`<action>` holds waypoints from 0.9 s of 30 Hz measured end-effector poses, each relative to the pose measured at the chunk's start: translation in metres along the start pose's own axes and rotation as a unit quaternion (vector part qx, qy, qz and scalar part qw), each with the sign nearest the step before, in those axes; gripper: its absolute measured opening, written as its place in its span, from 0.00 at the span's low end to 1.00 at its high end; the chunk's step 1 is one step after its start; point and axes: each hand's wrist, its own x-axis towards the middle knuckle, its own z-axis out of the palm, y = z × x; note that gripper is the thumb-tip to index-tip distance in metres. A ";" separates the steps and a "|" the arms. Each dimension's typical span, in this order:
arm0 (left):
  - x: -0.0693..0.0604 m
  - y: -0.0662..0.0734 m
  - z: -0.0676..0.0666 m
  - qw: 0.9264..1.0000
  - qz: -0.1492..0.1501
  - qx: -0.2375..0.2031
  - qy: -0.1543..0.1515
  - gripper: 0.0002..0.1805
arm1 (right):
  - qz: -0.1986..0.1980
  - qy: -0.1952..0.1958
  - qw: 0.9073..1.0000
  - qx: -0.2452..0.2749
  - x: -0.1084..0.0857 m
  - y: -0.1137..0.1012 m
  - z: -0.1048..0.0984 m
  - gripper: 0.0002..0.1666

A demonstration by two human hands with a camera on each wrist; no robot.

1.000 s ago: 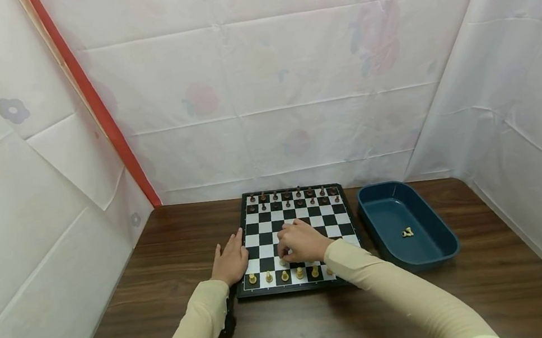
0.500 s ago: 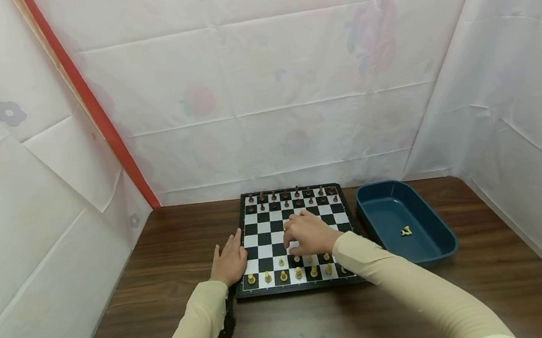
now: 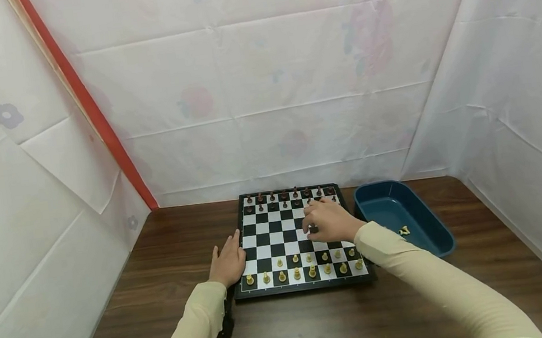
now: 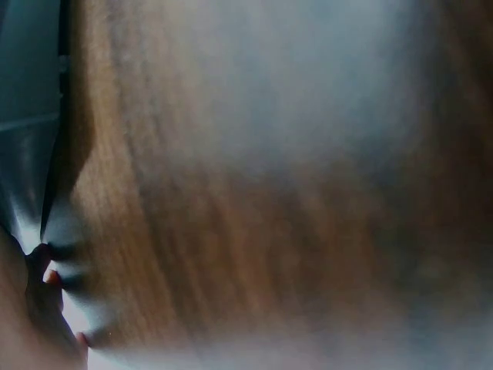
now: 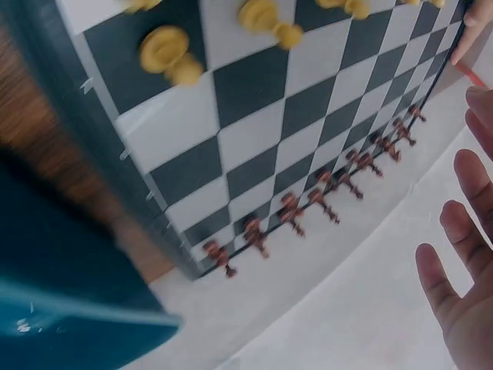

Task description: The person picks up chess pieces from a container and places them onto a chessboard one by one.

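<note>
My left hand [image 3: 228,260] lies flat with its fingers along the left edge of the chessboard [image 3: 306,287]. In the left wrist view only part of that hand [image 4: 31,324] shows, at the lower left. Above the board's right half hovers my right hand [image 3: 328,221], its fingers loosely bent. The right wrist view shows this hand [image 5: 470,270] with fingers spread apart and no piece visible among them. Yellow chess pieces [image 3: 312,271] fill the near row, and several yellow pawns [image 3: 308,258] stand on the row beyond it. Dark red chess pieces [image 3: 284,195] occupy the two far rows.
A blue tray [image 3: 387,208] stands right of the board, with a few yellow pieces [image 3: 404,230] in it. The board lies on a dark wooden table [image 3: 183,242]. White patterned sheets [image 3: 250,81] hang behind and at both sides.
My right hand has lifted off the yellow pawn row and shifted right and away, uncovering a pawn on the third square from the left. The left hand has stayed put.
</note>
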 end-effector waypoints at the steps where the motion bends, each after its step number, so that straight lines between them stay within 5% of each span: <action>1: 0.000 0.000 0.000 1.000 0.000 -0.001 0.002 0.30 | 0.003 0.000 1.000 0.002 -0.003 0.002 -0.003 0.04; 12: 0.000 0.002 -0.002 1.000 0.003 0.003 -0.006 0.30 | 0.028 0.034 0.998 -0.033 -0.033 0.030 -0.013 0.02; 27: 0.000 0.000 -0.002 1.000 0.004 0.004 -0.009 0.30 | 0.106 0.018 0.994 -0.032 -0.075 0.060 -0.022 0.04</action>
